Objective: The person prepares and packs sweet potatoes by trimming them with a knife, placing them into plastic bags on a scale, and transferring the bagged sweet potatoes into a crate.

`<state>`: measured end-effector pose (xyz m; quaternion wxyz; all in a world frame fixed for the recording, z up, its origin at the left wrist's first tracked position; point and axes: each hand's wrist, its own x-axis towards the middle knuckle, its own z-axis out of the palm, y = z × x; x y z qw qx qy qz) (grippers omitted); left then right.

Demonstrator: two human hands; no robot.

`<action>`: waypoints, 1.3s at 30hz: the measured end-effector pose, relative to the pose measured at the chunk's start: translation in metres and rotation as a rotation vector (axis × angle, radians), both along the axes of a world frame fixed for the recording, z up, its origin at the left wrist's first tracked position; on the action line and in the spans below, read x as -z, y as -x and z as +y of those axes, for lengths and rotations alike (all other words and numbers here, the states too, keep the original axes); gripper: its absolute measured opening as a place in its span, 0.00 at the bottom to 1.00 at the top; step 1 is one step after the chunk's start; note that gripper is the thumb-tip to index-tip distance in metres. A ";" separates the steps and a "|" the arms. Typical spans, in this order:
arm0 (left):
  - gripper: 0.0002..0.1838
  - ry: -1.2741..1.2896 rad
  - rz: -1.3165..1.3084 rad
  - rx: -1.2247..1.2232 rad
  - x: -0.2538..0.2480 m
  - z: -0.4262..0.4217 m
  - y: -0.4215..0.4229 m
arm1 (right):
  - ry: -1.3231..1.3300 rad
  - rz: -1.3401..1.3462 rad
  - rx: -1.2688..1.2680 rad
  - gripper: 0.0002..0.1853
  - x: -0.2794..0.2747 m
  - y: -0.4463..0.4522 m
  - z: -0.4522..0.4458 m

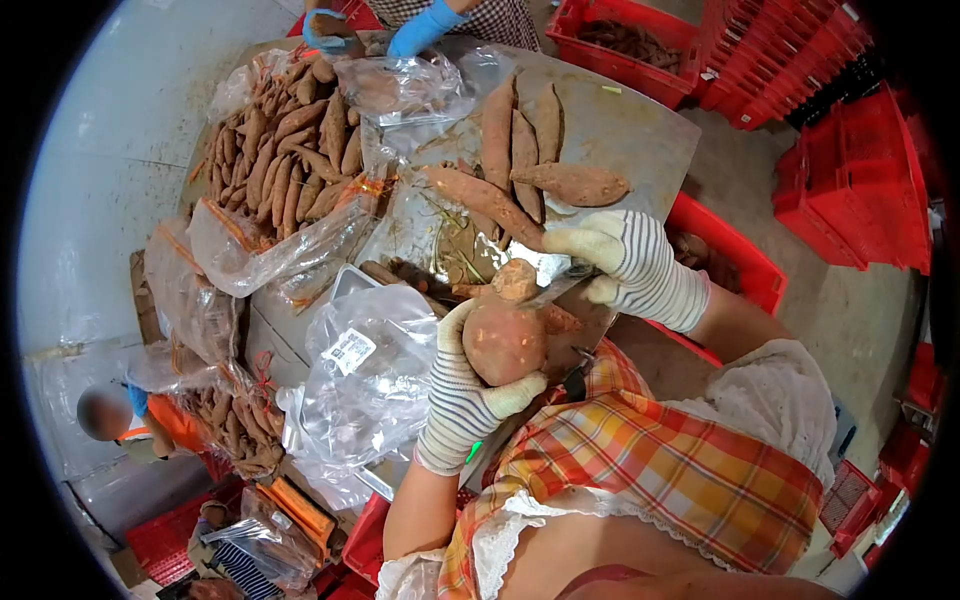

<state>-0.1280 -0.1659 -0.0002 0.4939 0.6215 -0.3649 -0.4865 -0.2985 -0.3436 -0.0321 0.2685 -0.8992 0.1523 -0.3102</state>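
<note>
My left hand point(470, 385), in a striped knitted glove, is wrapped round a large, thick sweet potato point(505, 338). A pale cut face shows on a stub point(515, 281) at its upper end. My right hand point(635, 265), in a matching glove, grips a knife; its thin grey blade point(562, 284) points toward that stub, and the handle is hidden in the glove. Just beyond my right fingertips, a long sweet potato point(485, 203) lies across others on the metal table point(640, 130). Peelings and trimmings point(458, 250) lie on the table beyond the stub.
An open plastic sack of sweet potatoes point(280, 160) lies at the left. Clear bags point(365, 350) rest beside my left hand. Across the table a person's blue-gloved hands point(425, 28) handle a bag. Red crates point(850, 190) are stacked at right; another red crate point(745, 265) stands beyond my right forearm.
</note>
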 end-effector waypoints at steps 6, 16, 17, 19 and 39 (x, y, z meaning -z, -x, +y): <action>0.49 0.047 0.051 -0.037 0.000 0.000 -0.002 | 0.034 -0.054 -0.023 0.20 -0.003 -0.007 0.011; 0.50 0.043 0.070 -0.013 0.006 -0.002 -0.004 | 0.076 0.034 0.043 0.20 0.001 -0.007 0.017; 0.50 0.047 0.051 -0.010 0.007 -0.002 -0.004 | 0.074 0.034 0.043 0.20 0.002 -0.008 0.018; 0.50 0.048 0.032 -0.006 0.006 -0.002 -0.003 | 0.066 0.013 0.072 0.19 0.006 -0.010 0.019; 0.51 -0.133 0.128 -0.047 0.001 0.000 -0.003 | -0.144 0.058 -0.033 0.16 0.069 -0.018 0.008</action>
